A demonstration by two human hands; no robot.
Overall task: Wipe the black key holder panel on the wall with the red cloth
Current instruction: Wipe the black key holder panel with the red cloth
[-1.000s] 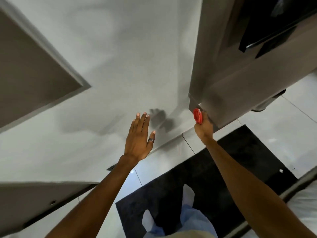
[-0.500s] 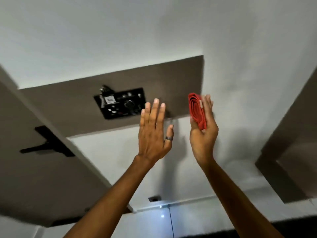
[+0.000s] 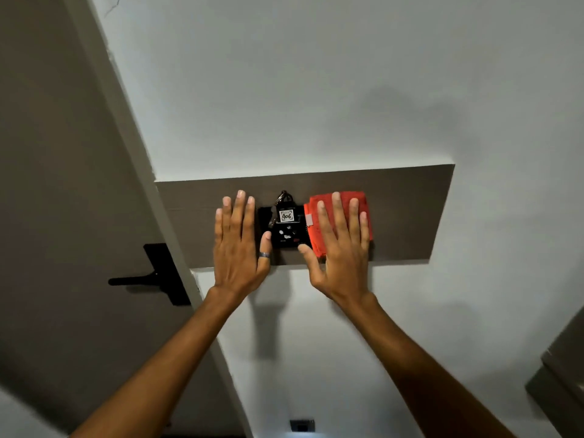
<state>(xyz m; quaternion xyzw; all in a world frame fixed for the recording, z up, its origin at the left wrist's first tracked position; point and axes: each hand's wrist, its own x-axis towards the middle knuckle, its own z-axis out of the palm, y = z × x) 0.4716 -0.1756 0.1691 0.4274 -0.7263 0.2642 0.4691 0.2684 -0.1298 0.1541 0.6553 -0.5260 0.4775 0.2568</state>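
**Cloth lands on the wall, right beside the key holder**

Nearest to me, both forearms reach up and out. My left hand [image 3: 237,240] is flat and spread, fingers apart, holding nothing; it lies against the brown band [image 3: 410,216] of the wall just left of the black key holder panel [image 3: 286,230], with the ring [image 3: 264,254] on the thumb almost touching the panel's lower left edge.

My right hand [image 3: 339,248] is flat too, fingers splayed, palm pressing the red cloth [image 3: 335,216] against the wall. Not a pinch, a press: the cloth is pinned under my open hand. Half a second ago that cloth stood folded on edge in my fingers, in the air and short of the wall; a second ago I was down by the door. Now I've come square to the panel and the cloth is down flat.

And here's what matters: the cloth sits on the panel's right side, its left edge covering the right margin of the black face. The keys and the tag marked "A06" [image 3: 286,215] hang uncovered in the middle. So I judge the wiping is only just starting, and most of the panel is yet to be passed over.

Beyond, the dark door handle [image 3: 148,278] sits left on the door, and plain white wall runs above.
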